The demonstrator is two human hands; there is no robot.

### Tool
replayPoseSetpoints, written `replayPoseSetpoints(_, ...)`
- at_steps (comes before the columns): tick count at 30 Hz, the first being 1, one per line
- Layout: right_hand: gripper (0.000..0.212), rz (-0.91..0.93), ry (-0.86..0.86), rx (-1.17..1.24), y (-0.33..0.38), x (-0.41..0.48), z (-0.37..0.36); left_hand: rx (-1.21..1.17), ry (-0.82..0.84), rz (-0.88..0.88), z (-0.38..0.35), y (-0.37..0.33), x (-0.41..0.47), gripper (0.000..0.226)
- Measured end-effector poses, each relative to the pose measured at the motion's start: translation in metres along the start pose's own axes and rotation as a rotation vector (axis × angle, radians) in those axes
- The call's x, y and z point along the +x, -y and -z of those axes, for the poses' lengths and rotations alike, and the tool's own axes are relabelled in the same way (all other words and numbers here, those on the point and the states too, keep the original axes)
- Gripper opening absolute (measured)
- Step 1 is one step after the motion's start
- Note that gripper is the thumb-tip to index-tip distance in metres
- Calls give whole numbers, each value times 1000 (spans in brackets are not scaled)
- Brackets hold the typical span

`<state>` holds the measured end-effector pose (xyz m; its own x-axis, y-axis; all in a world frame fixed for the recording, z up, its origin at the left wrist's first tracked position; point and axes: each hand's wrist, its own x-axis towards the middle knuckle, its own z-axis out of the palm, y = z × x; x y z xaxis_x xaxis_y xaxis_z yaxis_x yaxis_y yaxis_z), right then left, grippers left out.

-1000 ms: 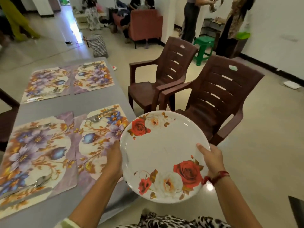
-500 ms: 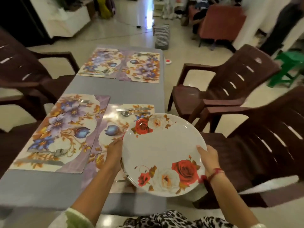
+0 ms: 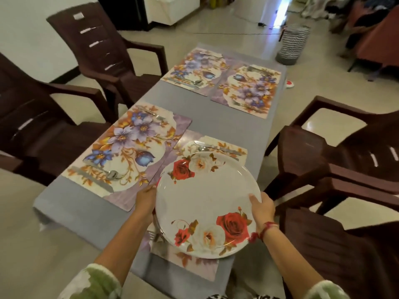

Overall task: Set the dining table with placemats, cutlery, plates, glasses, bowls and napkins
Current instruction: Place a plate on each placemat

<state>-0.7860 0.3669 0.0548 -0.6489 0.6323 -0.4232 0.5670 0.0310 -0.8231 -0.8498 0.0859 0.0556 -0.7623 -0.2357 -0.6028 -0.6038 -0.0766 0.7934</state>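
Rose plate [image 3: 205, 203], rim clamped by left hand [image 3: 145, 201] at 9 o'clock and right hand [image 3: 262, 209] at 3, has swung over the near placemat [image 3: 203, 269], ready to land.

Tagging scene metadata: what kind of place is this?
Probably a home dining area: a long table under grey cloth, four floral placemats with cutlery, brown plastic armchairs along both sides. Left hand and right hand carry a rose-patterned plate.

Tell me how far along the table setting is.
Done: four placemats lie on the table, each with cutlery. In hand: left hand and right hand hold a rose plate above the near right placemat. Left: no plate is down; glasses, bowls and napkins are not in view.
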Motion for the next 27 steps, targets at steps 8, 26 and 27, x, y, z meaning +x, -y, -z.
replayPoseSetpoints(8, 14, -13, 42, -24, -5, 10, -19, 96, -179, -95, -1, 14, 9, 23)
replayPoseSetpoints(26, 8, -18, 79, -262, 16, 33, -8, 517, -296, -195, -20, -3, 15, 17)
replayPoseSetpoints(27, 9, -29, 86, -274, 17, 35, -8, 520, -295, -191, -20, -4, 15, 16)
